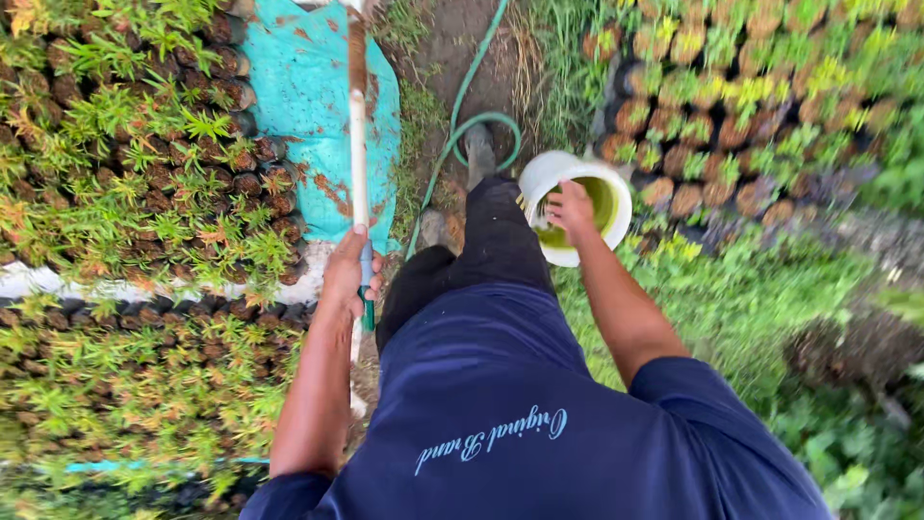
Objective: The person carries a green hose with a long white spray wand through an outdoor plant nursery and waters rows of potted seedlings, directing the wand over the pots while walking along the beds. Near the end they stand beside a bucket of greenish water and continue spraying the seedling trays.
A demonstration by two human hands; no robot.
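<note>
Left hand: the left hand (348, 272), left of the frame's centre, is closed round a long pole (358, 144), fingers wrapped fully about it.
Pole: pale and rust-stained, it runs from the hand straight up to the top edge of the frame; just below the fist a short green stretch of it shows, and its lower end drops behind the arm.
Right hand: the right hand (571, 209), right of centre in the upper half, grips the near rim of a white bucket (576, 204), fingers curled over the edge and into the mouth.
Bucket: tilted, its opening turned toward the camera, yellow-green inside; it hangs just beyond the hand, above green ground plants.
Body: dark blue shirt (500, 424) fills the lower middle; dark trousers and boots stand on a dirt path.
Hose: a green hose (462, 120) loops on the path, between the two hands and further up the frame.
Left side: rows of seedlings in dark bags (144, 164), with a turquoise sheet (308, 87) beside the pole.
Upper right: more bagged seedlings (731, 87).
</note>
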